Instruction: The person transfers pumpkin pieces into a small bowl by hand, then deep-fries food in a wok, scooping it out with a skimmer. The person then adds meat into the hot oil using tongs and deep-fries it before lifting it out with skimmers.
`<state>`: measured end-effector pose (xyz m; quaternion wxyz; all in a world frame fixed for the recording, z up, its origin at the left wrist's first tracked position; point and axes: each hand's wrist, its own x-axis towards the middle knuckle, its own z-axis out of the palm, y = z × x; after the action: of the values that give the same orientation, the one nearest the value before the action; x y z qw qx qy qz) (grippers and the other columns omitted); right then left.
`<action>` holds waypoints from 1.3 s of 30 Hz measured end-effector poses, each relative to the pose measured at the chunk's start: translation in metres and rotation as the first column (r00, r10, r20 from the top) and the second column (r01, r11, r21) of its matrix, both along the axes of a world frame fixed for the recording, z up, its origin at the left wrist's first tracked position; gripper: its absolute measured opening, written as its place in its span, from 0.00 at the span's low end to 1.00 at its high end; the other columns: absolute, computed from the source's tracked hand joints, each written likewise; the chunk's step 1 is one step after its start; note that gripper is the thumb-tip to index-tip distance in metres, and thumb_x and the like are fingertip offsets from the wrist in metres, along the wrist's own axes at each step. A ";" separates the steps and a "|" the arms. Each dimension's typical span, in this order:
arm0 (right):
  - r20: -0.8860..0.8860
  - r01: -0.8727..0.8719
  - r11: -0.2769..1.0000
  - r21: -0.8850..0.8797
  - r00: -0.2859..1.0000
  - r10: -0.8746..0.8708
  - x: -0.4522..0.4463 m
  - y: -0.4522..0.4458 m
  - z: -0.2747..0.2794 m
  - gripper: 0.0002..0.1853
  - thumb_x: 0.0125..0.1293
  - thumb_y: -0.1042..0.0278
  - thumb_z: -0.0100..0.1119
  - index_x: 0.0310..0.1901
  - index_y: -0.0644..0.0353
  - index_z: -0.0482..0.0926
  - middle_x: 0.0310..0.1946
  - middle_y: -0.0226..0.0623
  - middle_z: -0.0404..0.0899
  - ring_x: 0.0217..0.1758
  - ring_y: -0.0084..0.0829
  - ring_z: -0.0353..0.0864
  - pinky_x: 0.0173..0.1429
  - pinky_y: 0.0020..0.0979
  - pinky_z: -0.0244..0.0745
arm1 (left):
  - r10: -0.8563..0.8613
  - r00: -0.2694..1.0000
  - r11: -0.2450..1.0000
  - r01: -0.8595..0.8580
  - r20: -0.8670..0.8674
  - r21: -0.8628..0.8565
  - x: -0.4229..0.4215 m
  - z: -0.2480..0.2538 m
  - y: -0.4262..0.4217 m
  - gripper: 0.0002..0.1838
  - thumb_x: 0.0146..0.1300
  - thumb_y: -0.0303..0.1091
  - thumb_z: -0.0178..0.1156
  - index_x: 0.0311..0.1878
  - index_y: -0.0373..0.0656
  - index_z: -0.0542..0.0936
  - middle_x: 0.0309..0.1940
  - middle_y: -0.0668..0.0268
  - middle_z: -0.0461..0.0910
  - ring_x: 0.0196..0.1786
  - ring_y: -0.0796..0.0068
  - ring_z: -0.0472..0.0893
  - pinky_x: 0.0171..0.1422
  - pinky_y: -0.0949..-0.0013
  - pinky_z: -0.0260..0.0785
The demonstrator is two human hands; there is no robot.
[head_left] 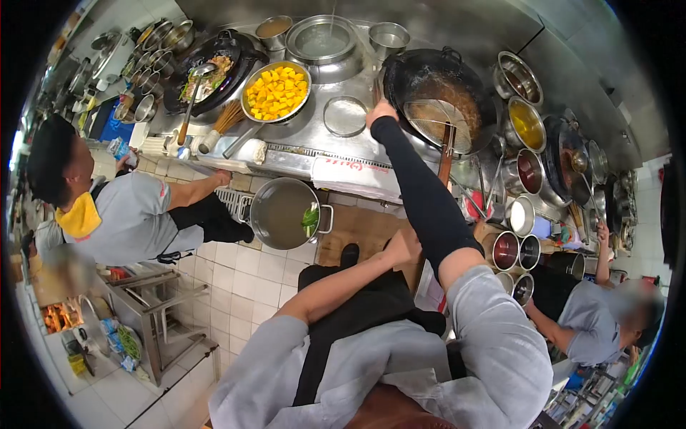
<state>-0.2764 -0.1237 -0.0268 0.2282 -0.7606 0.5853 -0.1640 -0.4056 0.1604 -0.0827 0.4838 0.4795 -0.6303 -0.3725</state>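
Observation:
My right hand (382,113), at the end of a black sleeve, is closed at the left edge of a large black wok (418,71) holding brownish liquid. A round wire strainer (461,129) lies across the wok's near side, its wooden handle (446,161) pointing towards me. My left hand (404,246) is low in front of my body, beside the black sleeve; its fingers are too unclear to make out. A round metal lid or plate (345,116) lies on the steel counter (329,146) left of my right hand.
Yellow chunks fill a bowl (245,96) near another wok (171,96) with food and a ladle. Below the counter stands a big pot (275,214) with greens. One person (136,214) is at the left, another (593,322) at the right, near several sauce pots (506,250).

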 end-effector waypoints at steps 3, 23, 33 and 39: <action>0.148 0.195 0.978 0.074 0.968 -0.204 0.005 0.048 -0.019 0.17 0.64 0.63 0.56 0.48 0.67 0.75 0.40 0.63 0.82 0.49 0.60 0.82 0.54 0.52 0.77 | 0.180 0.923 0.840 0.036 -0.341 0.542 0.047 -0.039 0.018 0.25 0.72 0.41 0.57 0.66 0.38 0.70 0.55 0.52 0.79 0.55 0.59 0.82 0.56 0.62 0.77; 0.072 0.245 0.963 -0.111 0.969 -0.238 -0.405 0.150 -0.063 0.21 0.67 0.60 0.61 0.59 0.59 0.76 0.35 0.45 0.85 0.29 0.45 0.82 0.37 0.43 0.81 | 0.595 0.605 0.698 -0.065 -0.529 0.713 0.193 -0.052 -0.056 0.11 0.77 0.35 0.52 0.52 0.37 0.73 0.32 0.62 0.80 0.29 0.78 0.74 0.27 0.73 0.69; -0.324 0.422 0.866 0.270 0.886 -0.331 -0.470 0.051 -0.121 0.25 0.51 0.59 0.75 0.51 0.59 0.83 0.53 0.41 0.84 0.56 0.46 0.84 0.57 0.43 0.80 | 0.581 0.813 0.692 -0.519 0.040 0.502 0.172 -0.010 0.031 0.10 0.71 0.29 0.55 0.50 0.34 0.72 0.34 0.65 0.77 0.33 0.79 0.76 0.35 0.73 0.72; -0.397 0.159 0.927 0.340 0.918 -0.012 -0.436 0.009 -0.096 0.25 0.50 0.47 0.72 0.40 0.63 0.88 0.46 0.48 0.85 0.55 0.45 0.84 0.56 0.47 0.80 | 0.105 0.994 0.720 -0.066 -0.015 0.691 0.077 0.051 0.041 0.13 0.73 0.28 0.56 0.57 0.37 0.71 0.34 0.62 0.82 0.28 0.78 0.76 0.31 0.75 0.69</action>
<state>-0.7125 -0.1145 -0.1225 0.2375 -0.6951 0.6723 0.0916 -0.3287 0.2015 -0.0316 0.3045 0.6433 -0.4109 -0.5697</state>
